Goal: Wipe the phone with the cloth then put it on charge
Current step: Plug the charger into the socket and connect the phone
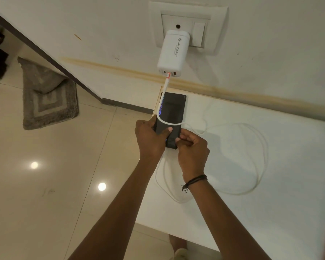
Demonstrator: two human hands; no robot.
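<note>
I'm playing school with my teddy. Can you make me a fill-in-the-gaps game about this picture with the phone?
1. The white charger is plugged into the wall ____.
2. The phone lies on a ____ table.
3. The cable is coloured ____.
4. The left hand and right hand both touch the ____.

Missing words: socket; white; white; phone
</note>
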